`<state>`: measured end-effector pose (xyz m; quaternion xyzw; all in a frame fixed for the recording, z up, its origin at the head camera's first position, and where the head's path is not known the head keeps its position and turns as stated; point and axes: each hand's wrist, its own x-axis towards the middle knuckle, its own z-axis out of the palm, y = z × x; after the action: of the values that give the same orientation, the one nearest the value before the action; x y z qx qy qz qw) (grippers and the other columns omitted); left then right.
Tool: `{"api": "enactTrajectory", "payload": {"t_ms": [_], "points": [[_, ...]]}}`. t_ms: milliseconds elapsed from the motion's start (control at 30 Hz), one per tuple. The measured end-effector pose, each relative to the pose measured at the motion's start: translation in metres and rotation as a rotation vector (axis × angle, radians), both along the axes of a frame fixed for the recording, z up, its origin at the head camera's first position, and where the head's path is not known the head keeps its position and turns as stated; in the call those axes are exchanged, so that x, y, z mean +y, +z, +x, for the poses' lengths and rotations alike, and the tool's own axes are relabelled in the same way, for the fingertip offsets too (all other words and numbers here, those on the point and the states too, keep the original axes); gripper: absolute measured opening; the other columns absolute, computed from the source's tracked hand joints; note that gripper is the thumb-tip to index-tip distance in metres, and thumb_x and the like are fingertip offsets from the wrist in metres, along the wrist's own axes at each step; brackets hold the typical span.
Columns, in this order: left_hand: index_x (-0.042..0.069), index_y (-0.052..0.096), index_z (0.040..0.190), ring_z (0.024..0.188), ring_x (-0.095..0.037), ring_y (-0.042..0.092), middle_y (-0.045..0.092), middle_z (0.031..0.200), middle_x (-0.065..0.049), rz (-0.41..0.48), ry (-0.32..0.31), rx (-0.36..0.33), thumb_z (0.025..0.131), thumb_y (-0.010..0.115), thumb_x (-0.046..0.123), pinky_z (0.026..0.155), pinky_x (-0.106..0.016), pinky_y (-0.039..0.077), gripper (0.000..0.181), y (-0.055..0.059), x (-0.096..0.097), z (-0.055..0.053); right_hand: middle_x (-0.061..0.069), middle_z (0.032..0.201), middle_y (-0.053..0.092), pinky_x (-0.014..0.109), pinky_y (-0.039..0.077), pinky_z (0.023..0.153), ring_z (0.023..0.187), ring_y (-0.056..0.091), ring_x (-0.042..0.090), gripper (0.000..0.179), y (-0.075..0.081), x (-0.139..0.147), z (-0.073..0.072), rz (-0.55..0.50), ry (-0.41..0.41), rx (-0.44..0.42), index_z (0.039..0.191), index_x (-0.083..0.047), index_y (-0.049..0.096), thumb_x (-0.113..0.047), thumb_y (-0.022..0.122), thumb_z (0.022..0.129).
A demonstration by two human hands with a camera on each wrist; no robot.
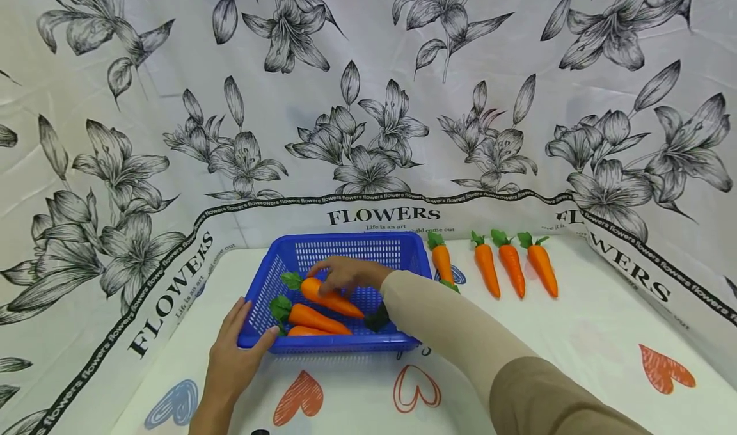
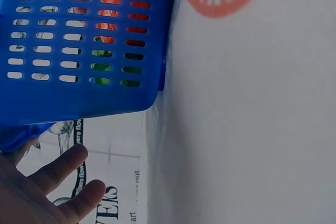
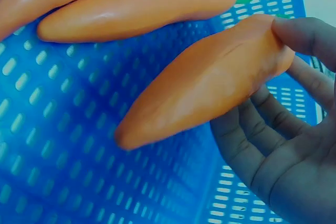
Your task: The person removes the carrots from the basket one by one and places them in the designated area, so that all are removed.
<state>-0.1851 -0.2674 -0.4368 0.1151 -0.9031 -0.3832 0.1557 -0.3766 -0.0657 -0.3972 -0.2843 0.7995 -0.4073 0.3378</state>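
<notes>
Inside the blue plastic basket [image 1: 340, 342], my right hand [image 1: 348, 274] grips an orange carrot [image 1: 325, 295] with a green leafy top. Up close in the right wrist view, thumb and fingers pinch this carrot [image 3: 205, 82] near its thick end, and its tip hangs over the perforated basket floor [image 3: 68, 129]. Two more carrots lie at the basket's front left, one carrot [image 1: 316, 320] behind the other carrot [image 1: 313, 331]. My left hand [image 1: 233, 352] rests at the basket's front left corner, its fingers extended; the left wrist view shows two straight fingers [image 2: 63, 169] beside the basket.
A dark green object [image 1: 377, 320] sits in the basket, partly behind the right sleeve [image 1: 449, 332]. Right of the basket, several carrots [image 1: 486, 268] lie on the white heart-printed tablecloth [image 1: 576, 358]. A flower-printed cloth [image 1: 368, 134] hangs behind.
</notes>
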Motion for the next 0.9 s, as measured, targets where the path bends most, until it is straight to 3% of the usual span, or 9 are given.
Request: {"api": "enactTrajectory", "payload": {"t_ms": [400, 633, 900], "points": [[0.015, 0.032, 0.152, 0.141, -0.037, 0.020, 0.019, 0.159, -0.003, 0.006, -0.011, 0.036, 0.085, 0.069, 0.049, 0.107, -0.063, 0.022, 0.084, -0.004, 0.001, 0.000, 0.009, 0.105, 0.062, 0.041, 0.058, 0.066, 0.088, 0.064, 0.026, 0.048, 0.012, 0.006, 0.004, -0.133, -0.052, 0.003, 0.127, -0.024, 0.063, -0.010, 0.075, 0.083], [0.012, 0.034, 0.151, 0.141, -0.039, 0.021, 0.021, 0.158, -0.005, 0.005, -0.027, 0.077, 0.085, 0.070, 0.046, 0.106, -0.064, 0.022, 0.082, -0.004, 0.000, 0.002, 0.010, 0.114, 0.060, 0.043, 0.058, 0.069, 0.093, 0.063, 0.028, 0.047, 0.035, 0.015, 0.011, -0.235, -0.052, 0.012, 0.131, -0.024, 0.060, -0.010, 0.070, 0.087], [0.013, 0.032, 0.152, 0.141, -0.039, 0.019, 0.019, 0.159, -0.005, -0.005, -0.033, 0.065, 0.086, 0.069, 0.047, 0.106, -0.065, 0.021, 0.083, -0.002, -0.002, 0.003, 0.011, 0.111, 0.062, 0.043, 0.058, 0.070, 0.092, 0.063, 0.030, 0.048, 0.056, 0.022, 0.017, -0.303, -0.064, 0.008, 0.133, -0.022, 0.058, -0.010, 0.069, 0.087]]}}
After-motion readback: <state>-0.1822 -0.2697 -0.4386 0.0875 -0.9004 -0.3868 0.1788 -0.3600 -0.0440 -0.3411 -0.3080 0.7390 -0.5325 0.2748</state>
